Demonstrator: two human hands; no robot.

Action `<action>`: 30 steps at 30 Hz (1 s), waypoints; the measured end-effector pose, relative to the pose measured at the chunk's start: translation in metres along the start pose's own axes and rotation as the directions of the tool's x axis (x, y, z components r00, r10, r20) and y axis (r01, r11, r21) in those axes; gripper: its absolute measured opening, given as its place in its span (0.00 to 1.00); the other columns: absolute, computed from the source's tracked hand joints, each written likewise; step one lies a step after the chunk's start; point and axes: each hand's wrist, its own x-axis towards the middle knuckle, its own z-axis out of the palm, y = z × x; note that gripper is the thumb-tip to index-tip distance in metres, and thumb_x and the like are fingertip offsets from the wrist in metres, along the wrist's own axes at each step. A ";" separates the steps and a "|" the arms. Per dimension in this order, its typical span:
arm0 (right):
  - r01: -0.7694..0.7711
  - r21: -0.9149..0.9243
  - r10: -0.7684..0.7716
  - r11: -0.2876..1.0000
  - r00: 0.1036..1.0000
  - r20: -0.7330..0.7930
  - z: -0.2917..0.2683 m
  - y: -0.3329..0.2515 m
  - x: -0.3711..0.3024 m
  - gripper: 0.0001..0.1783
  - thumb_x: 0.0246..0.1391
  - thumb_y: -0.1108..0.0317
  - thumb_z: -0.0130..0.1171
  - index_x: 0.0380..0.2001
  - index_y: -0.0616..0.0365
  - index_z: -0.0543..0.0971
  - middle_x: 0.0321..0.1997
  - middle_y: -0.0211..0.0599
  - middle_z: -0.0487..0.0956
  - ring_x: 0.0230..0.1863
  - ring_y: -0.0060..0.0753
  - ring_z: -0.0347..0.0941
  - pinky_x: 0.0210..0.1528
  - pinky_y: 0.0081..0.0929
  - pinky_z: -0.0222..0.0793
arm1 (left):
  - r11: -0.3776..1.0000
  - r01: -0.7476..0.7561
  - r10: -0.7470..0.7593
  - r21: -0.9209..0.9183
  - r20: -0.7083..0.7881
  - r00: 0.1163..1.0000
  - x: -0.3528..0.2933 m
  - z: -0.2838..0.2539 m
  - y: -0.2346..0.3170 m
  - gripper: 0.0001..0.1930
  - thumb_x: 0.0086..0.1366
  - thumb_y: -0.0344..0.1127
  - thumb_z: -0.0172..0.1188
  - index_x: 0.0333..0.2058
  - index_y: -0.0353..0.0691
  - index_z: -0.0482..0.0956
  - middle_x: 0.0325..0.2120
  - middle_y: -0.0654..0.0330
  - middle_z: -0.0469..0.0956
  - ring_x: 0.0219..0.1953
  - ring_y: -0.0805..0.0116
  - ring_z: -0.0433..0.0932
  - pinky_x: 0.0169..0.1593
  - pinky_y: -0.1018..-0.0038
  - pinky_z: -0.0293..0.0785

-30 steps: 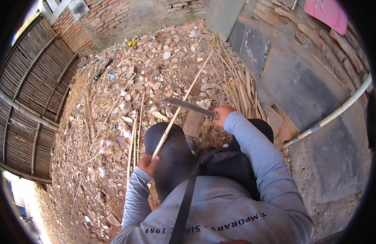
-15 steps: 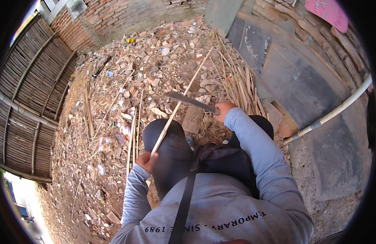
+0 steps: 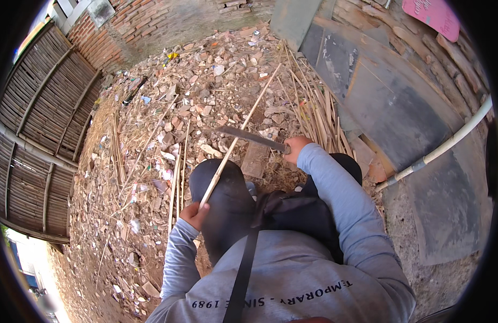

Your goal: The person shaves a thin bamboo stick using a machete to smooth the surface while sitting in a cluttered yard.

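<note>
My left hand [image 3: 194, 216] is closed round the lower end of a long, pale bamboo strip [image 3: 223, 164]. The strip slants up and away to the right, over my left knee. In my right hand [image 3: 297, 148] is the handle of a machete [image 3: 254, 138], its dark flat blade pointing left. That blade crosses the strip about midway along, and I cannot tell whether its edge bites into it. Under the blade, between my knees, lies a flat brown block [image 3: 255, 160].
Broken brick and stone rubble [image 3: 206, 102] covers the ground. Split bamboo strips [image 3: 320, 116] lie in a bundle to the right, and a few thin ones [image 3: 176, 177] lie left of my knee. Dark sheets [image 3: 405, 124] and a pale pole [image 3: 453, 145] stand right; a bamboo panel [image 3: 36, 134] is left.
Almost nothing differs. The machete blade sits very slightly lower against the bamboo strip, and both hands keep their hold.
</note>
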 end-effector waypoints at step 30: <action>-0.066 0.021 0.066 0.998 0.997 0.038 -0.006 0.006 0.004 0.21 0.39 0.55 0.62 0.39 0.48 0.79 0.36 0.43 0.79 0.41 0.47 0.75 0.46 0.40 0.71 | 0.999 -0.029 0.028 -0.038 -0.025 0.999 -0.004 0.004 0.010 0.20 0.65 0.48 0.55 0.26 0.34 0.76 0.17 0.70 0.67 0.23 0.80 0.63 0.26 0.79 0.61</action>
